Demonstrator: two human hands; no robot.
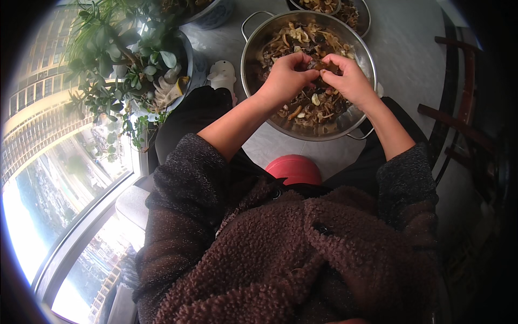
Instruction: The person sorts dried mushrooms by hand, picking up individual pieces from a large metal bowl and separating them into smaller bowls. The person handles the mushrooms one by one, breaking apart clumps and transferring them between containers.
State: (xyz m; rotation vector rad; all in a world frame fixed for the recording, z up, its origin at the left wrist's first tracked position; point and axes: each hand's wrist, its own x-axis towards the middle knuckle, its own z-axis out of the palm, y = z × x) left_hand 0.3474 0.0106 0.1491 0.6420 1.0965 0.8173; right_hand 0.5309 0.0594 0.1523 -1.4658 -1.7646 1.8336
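Observation:
A wide two-handled stainless steel basin [245, 77] stands on the floor before my knees. Soaking in its brown water are many mushroom pieces [319, 107], pale and dark. My left hand [289, 75] and my right hand [348, 77] meet above the middle of the basin. Between the fingertips of both hands is a small dark mushroom piece [317, 65], partly hidden by the fingers. Thumbs and fingers of the two hands nearly touch around it.
Beyond the basin sits a second metal bowl [366, 20] with more mushroom pieces. Potted succulents [133, 60] with a work glove [166, 91] stand by the window at left. A white figure-shaped object [222, 75] is beside the basin. A red round object [294, 168] lies between my legs. Dark wooden furniture [465, 93] is at right.

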